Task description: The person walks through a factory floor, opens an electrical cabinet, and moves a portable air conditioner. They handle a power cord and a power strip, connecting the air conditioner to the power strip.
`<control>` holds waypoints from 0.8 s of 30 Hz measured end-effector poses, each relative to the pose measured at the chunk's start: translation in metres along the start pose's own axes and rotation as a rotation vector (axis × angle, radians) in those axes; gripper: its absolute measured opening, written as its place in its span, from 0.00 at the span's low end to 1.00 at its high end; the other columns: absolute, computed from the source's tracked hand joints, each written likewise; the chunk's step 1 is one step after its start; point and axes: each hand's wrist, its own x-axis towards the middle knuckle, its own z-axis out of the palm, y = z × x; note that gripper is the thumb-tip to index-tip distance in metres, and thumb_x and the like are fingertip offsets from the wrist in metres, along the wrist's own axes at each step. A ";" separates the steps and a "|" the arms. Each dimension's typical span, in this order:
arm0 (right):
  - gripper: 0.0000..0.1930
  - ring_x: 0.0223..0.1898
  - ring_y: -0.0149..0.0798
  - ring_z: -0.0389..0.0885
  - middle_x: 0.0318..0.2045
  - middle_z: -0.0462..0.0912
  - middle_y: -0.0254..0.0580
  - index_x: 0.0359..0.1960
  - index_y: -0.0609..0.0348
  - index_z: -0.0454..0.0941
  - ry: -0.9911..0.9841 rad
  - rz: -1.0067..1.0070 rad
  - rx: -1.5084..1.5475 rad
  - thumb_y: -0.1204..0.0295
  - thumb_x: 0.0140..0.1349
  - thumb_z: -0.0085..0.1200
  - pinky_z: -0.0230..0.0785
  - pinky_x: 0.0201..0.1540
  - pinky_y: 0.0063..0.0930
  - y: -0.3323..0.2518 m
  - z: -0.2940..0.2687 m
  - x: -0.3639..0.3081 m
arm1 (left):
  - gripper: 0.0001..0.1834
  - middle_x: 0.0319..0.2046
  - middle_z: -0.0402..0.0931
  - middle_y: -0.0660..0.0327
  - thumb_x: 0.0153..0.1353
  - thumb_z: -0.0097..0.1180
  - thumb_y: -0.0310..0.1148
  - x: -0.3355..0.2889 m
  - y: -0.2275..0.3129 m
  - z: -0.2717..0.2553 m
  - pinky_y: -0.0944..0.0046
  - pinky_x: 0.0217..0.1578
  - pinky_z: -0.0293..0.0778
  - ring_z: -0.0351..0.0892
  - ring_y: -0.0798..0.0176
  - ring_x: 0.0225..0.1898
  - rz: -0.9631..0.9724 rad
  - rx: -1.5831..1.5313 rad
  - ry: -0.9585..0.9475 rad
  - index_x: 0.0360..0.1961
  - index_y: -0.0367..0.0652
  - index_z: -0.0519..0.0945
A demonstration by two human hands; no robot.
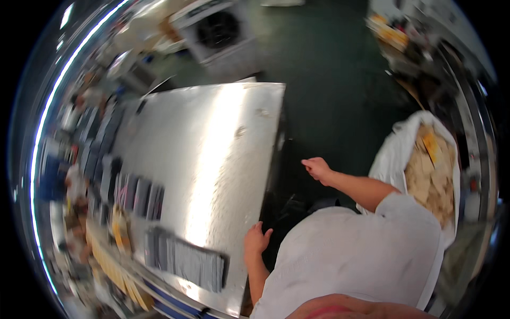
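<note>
My left hand (pixel 256 240) is beside the near right edge of a shiny metal table (pixel 175 133), thumb apart from the fingers, holding nothing. My right hand (pixel 317 169) hangs over the dark floor to the right of the table, its fingers loosely curled and nothing visible in it. On the table, left of my left hand, lies a row of folded grey cloth pieces (pixel 186 260). Farther back are more folded dark grey bundles (pixel 141 195), some with pinkish strips.
A large white sack (pixel 383 159) full of beige pieces (pixel 427 178) stands at my right. Beyond the table are a boxy fan unit (pixel 215 32) and dark green floor (pixel 324 69). Blurred people (pixel 77 183) and stacked dark cloth (pixel 101 133) line the left side.
</note>
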 end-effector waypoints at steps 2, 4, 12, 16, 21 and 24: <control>0.18 0.22 0.30 0.73 0.17 0.75 0.33 0.23 0.56 0.80 0.052 -0.136 -0.294 0.57 0.64 0.61 0.67 0.28 0.31 -0.020 -0.057 0.012 | 0.31 0.56 0.79 0.47 0.62 0.65 0.47 0.060 0.061 0.010 0.46 0.57 0.75 0.78 0.43 0.57 0.124 -0.017 -0.041 0.61 0.40 0.77; 0.18 0.25 0.35 0.79 0.20 0.81 0.40 0.24 0.61 0.83 0.051 -0.254 -0.555 0.57 0.62 0.63 0.72 0.33 0.35 -0.038 -0.103 0.016 | 0.31 0.55 0.79 0.47 0.62 0.65 0.47 0.112 0.116 0.011 0.46 0.56 0.75 0.78 0.43 0.57 0.231 0.002 -0.090 0.61 0.40 0.77; 0.11 0.30 0.33 0.82 0.26 0.85 0.37 0.33 0.60 0.84 0.249 -0.278 -0.385 0.64 0.61 0.65 0.75 0.37 0.31 -0.117 -0.263 0.078 | 0.31 0.51 0.82 0.49 0.60 0.66 0.48 0.315 0.265 -0.019 0.46 0.52 0.77 0.81 0.43 0.52 0.558 0.206 -0.316 0.60 0.41 0.77; 0.11 0.29 0.30 0.82 0.26 0.85 0.36 0.33 0.61 0.84 0.443 -0.307 -0.315 0.65 0.60 0.65 0.75 0.35 0.29 -0.158 -0.349 0.129 | 0.32 0.49 0.83 0.50 0.59 0.67 0.49 0.453 0.335 -0.030 0.46 0.51 0.78 0.82 0.43 0.51 0.681 0.335 -0.273 0.60 0.42 0.77; 0.09 0.28 0.29 0.82 0.25 0.85 0.35 0.33 0.60 0.84 0.687 -0.225 -0.196 0.67 0.59 0.65 0.75 0.33 0.29 -0.219 -0.451 0.167 | 0.28 0.48 0.82 0.49 0.60 0.66 0.47 0.597 0.460 -0.051 0.45 0.50 0.77 0.81 0.42 0.51 0.881 0.367 -0.262 0.56 0.40 0.78; 0.07 0.27 0.30 0.82 0.23 0.84 0.36 0.32 0.59 0.85 0.777 -0.200 -0.113 0.68 0.58 0.65 0.75 0.32 0.29 -0.250 -0.513 0.188 | 0.26 0.47 0.82 0.48 0.61 0.65 0.47 0.662 0.547 -0.063 0.44 0.50 0.77 0.81 0.41 0.50 1.031 0.320 -0.274 0.54 0.41 0.78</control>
